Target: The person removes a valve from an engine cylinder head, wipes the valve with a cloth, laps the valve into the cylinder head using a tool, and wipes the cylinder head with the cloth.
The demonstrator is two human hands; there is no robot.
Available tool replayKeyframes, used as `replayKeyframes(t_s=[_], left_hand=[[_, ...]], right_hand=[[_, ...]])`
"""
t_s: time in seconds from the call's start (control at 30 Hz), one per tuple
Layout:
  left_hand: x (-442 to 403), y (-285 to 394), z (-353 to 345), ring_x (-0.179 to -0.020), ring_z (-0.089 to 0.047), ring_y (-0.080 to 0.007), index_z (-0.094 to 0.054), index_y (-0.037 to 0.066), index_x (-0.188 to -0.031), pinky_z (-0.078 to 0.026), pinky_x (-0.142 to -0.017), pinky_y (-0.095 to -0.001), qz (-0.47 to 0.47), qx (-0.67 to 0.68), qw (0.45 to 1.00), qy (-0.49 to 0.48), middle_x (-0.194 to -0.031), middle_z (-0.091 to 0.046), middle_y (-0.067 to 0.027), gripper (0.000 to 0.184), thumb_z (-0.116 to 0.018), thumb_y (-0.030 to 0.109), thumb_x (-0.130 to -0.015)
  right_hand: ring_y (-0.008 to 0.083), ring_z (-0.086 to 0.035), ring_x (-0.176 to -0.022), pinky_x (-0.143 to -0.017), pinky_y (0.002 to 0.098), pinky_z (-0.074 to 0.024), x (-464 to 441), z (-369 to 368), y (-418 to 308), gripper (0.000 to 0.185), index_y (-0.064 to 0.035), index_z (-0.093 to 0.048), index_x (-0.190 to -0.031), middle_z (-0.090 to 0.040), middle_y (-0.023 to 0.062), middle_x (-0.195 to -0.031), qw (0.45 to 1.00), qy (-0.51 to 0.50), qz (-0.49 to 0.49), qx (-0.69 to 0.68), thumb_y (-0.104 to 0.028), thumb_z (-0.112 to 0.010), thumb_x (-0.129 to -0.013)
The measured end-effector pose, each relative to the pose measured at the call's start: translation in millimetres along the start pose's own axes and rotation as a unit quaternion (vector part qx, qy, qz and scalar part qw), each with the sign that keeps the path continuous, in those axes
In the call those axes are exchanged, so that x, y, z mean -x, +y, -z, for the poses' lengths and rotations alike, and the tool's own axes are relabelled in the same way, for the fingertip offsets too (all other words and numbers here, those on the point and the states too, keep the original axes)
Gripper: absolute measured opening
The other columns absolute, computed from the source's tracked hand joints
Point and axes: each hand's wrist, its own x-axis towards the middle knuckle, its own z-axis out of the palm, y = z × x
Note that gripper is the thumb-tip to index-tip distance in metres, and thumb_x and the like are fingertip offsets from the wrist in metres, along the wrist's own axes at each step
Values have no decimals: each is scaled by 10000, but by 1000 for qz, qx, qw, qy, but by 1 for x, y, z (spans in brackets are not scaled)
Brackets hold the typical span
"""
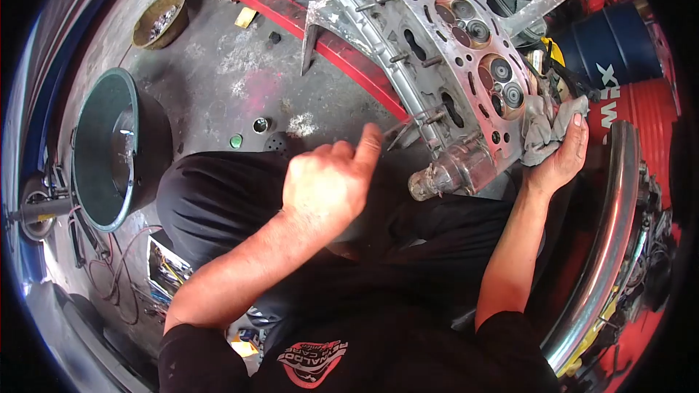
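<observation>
A cylinder head (466, 80) lies tilted in front of me, its flat face and round valves turned upward. My right hand (557, 160) is closed on a grey rag (542, 127), with the rag pressed against the near right edge of the head. Left of the head my left hand (329, 178) hovers apart from it, above my lap. Its fingers are curled down and one digit sticks out towards the head. The inside of that hand is hidden, so anything in it cannot be seen. At the near end of the head sticks out a dirty cylindrical housing (444, 172).
Behind the head runs a red metal beam (320, 36). A dark green tub (138, 153) and a smaller basin with parts (160, 20) stand on the floor at left. To the right are a blue and red drum (633, 94) and a curved chrome bumper (608, 233).
</observation>
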Motion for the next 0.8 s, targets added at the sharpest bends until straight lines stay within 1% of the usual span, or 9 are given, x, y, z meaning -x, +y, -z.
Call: replayKeyframes(t_s=[0.13,0.27,0.33,0.4,0.53,0.6,0.67,0.73,0.8], left_hand=[[1,3,-4,-622,-604,-238,-549,83,-1287,-499,-525,-388,-56,43,997,32,-667,-546,-55,603,-625,59,-689],[-2,3,3,-576,-578,-224,-515,95,-1342,-484,-507,-372,-86,115,989,38,-630,-521,-46,694,-640,86,-659],[-1,2,8,-556,-569,-224,-503,101,-1359,-480,-501,-371,-111,126,986,8,-614,-507,-43,708,-639,95,-664],[-3,-5,7,-536,-560,-223,-492,107,-1375,-477,-494,-370,-137,136,981,-25,-597,-492,-39,722,-637,104,-668],[0,-5,-3,-495,-535,-212,-505,118,-1373,-470,-465,-366,-132,81,987,37,-570,-451,-26,698,-615,127,-684],[4,-7,-2,-490,-529,-210,-502,114,-1374,-465,-460,-364,-143,99,985,17,-565,-445,-28,715,-624,122,-670],[-6,-23,-3,-488,-530,-215,-493,103,-1381,-462,-458,-364,-103,100,988,59,-564,-440,-34,734,-633,114,-660],[-2,-15,-4,-488,-533,-222,-496,111,-1380,-464,-461,-364,-91,103,989,58,-566,-447,-38,743,-640,102,-651],[7,-8,-7,-487,-536,-227,-516,128,-1366,-464,-451,-371,-115,175,978,-8,-568,-456,-34,735,-647,94,-644]], right_hand=[[171,-611,-910,-835,323,-499,5,0,-1,339,50,-594,-1085,-629,90,-981,990,-10,66,125,-257,-548,-949],[158,-578,-944,-874,282,-439,11,1,-6,414,74,-584,-1119,-628,105,-1041,994,-77,33,70,-259,-650,-882],[168,-569,-970,-895,293,-435,17,-4,-9,420,65,-580,-1135,-610,105,-1090,967,-165,133,139,-217,-692,-846],[168,-566,-979,-900,295,-434,17,-4,-10,432,61,-575,-1145,-607,102,-1097,968,-172,121,139,-211,-704,-835],[177,-571,-978,-899,301,-442,21,-5,-6,472,65,-556,-1165,-601,104,-1096,972,-173,98,126,-186,-738,-809],[180,-581,-943,-871,296,-461,25,-9,-5,456,73,-553,-1156,-603,114,-1072,988,-106,72,92,-159,-739,-809],[182,-588,-920,-848,297,-479,25,-4,0,448,75,-550,-1151,-607,123,-1057,982,-107,113,109,-145,-740,-811],[217,-605,-1002,-927,342,-468,26,-5,1,380,77,-548,-1194,-628,162,-1110,980,-90,118,135,-125,-638,-885],[219,-605,-1002,-932,346,-469,26,-7,0,374,78,-548,-1189,-626,162,-1109,985,-101,104,90,-121,-638,-886]])
